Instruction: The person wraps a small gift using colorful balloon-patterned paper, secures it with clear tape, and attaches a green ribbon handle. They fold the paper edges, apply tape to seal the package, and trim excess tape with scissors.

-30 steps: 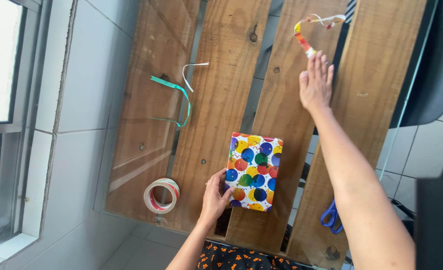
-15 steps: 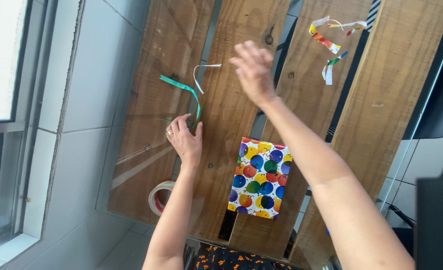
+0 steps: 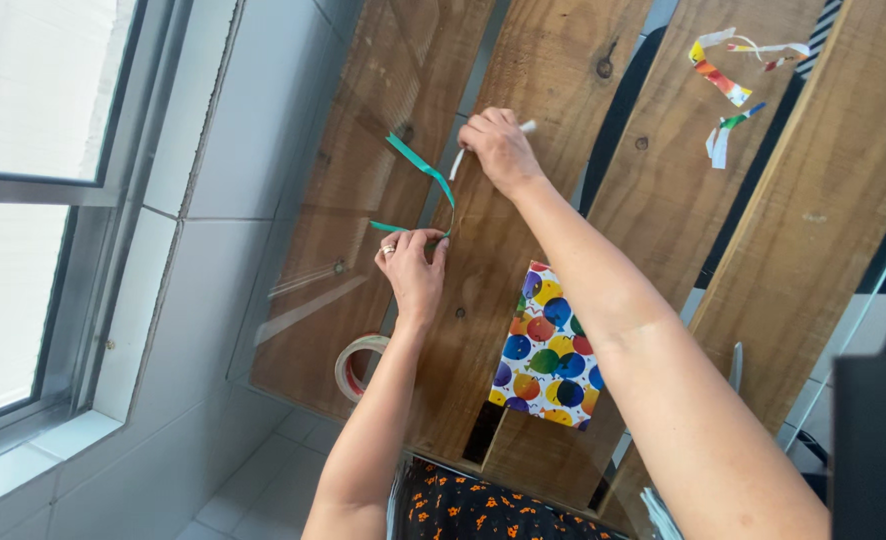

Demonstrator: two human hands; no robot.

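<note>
Fingers (image 3: 433,245) of the left hand (image 3: 413,275) pinch the thin green ribbon (image 3: 421,168); right hand (image 3: 498,150) pinches its white end above the glass-topped wooden plank table (image 3: 363,120).

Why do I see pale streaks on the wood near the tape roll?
In the head view, daylight from the window glares off a clear sheet over the wooden table, leaving streaks beside the tape roll; both hands and the green ribbon stay sharp.

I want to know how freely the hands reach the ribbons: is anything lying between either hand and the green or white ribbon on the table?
Nothing visible. The left hand already pinches the green ribbon, and the right hand is on the white ribbon. The wrapped box and tape roll lie nearer the person, off to the sides.
</note>
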